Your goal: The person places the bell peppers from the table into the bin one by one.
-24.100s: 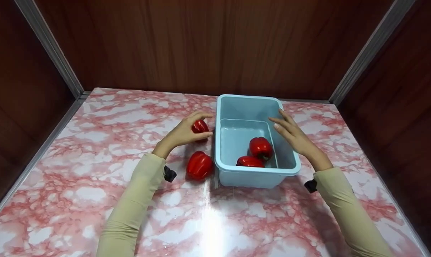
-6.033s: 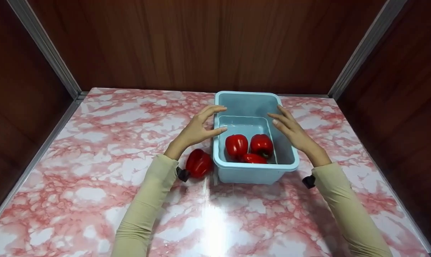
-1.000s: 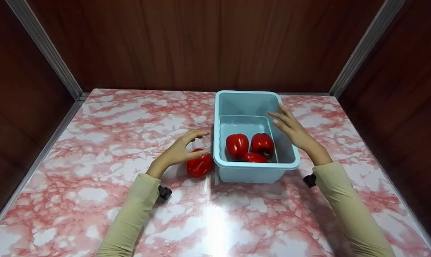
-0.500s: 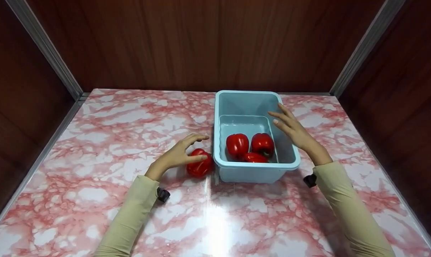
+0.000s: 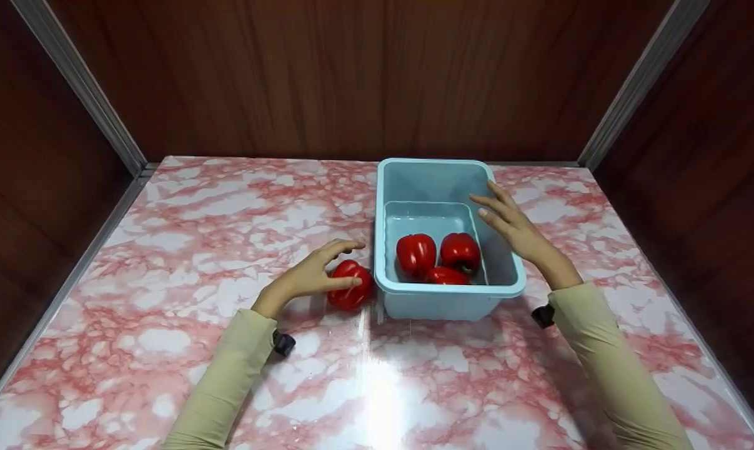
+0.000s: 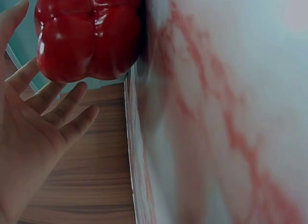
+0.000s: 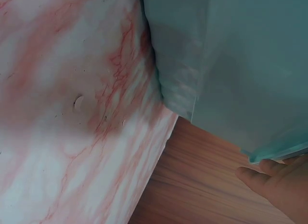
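Note:
A red bell pepper (image 5: 350, 294) lies on the table just left of the light-blue plastic bin (image 5: 439, 306). My left hand (image 5: 308, 273) is beside this pepper, thumb at its near side and fingers reaching over its far side. In the left wrist view the fingers (image 6: 62, 106) are spread and loosely bent near the pepper (image 6: 89, 36), not closed round it; contact is unclear. Three red bell peppers lie inside the bin, among them one pepper (image 5: 416, 255) on the left and another pepper (image 5: 460, 252) on the right. My right hand (image 5: 515, 232) rests at the bin's right rim with relaxed fingers.
The table (image 5: 164, 281) has a red-and-white marbled top. Dark wood panels (image 5: 327, 81) with grey metal corner strips enclose its back and sides. A black wrist camera (image 5: 283, 343) sits at the left cuff, close above the tabletop.
Earlier a pepper by my left hand went into the bin, which now holds three. My left hand has since moved back left and lowered to the remaining pepper outside. My right hand stays nearly still.

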Demonstrator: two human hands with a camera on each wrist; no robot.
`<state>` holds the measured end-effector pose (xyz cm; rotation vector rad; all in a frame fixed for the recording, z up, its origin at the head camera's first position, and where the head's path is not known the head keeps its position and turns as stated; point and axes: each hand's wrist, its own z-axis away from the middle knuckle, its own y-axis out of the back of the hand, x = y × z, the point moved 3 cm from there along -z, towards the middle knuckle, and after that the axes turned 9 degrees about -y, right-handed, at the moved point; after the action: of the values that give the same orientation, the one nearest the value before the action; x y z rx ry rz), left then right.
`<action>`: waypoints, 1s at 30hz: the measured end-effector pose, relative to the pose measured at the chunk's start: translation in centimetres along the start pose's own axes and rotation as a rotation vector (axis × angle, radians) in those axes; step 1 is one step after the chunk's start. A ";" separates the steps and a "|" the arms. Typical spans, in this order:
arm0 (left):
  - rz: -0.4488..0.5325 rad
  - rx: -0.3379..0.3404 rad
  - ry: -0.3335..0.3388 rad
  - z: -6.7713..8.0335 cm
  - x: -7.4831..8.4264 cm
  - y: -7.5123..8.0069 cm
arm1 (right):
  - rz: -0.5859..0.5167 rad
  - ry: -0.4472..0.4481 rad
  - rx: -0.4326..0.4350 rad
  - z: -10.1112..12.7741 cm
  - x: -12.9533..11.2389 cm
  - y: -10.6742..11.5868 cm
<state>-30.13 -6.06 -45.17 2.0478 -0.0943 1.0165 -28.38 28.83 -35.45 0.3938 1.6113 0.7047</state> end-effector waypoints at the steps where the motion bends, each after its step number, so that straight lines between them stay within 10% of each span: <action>1: 0.005 -0.004 -0.002 0.0 0.0 0.0 | -0.001 0.001 0.001 0.0 0.0 0.0; 30: 0.081 -0.116 0.157 1.2 -0.3 -0.8 | 0.002 0.009 0.001 0.1 -0.1 0.0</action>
<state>-29.27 -6.49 -46.25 1.8657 -0.1515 1.1910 -28.31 28.80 -35.40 0.3940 1.6199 0.7082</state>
